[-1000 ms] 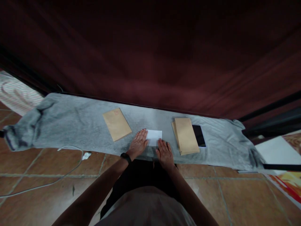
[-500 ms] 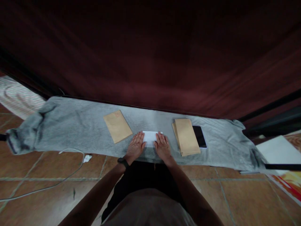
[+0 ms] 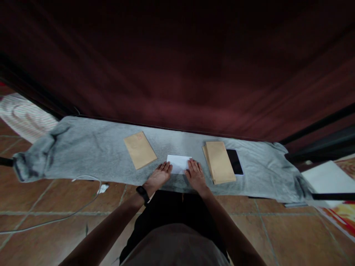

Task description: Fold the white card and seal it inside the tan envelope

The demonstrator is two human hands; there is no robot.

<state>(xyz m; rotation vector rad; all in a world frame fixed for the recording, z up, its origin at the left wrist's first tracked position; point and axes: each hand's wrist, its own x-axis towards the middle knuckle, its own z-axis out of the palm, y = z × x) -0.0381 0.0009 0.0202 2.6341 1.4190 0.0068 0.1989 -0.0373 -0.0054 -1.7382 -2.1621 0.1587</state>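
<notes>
A small white folded paper (image 3: 179, 163) lies on a grey cloth (image 3: 91, 153) spread over the tiled floor. My left hand (image 3: 160, 174) rests flat at the paper's lower left corner, fingers stretched out. At the lower right corner my right hand (image 3: 195, 172) lies flat too, its fingertips on the paper's edge. A black band is on my left wrist. A single brown envelope (image 3: 139, 149) lies to the left of the paper. To the right sits a stack of brown envelopes (image 3: 219, 161).
A dark phone (image 3: 234, 161) lies beside the envelope stack. A dark red curtain (image 3: 177, 66) hangs behind the cloth. A white cable (image 3: 69, 212) and a white scrap (image 3: 103, 188) are on the tiles at left. White sheets (image 3: 328, 179) lie at right.
Both hands have slid down off the middle of the white paper and moved apart to its lower corners, so more of the paper shows.
</notes>
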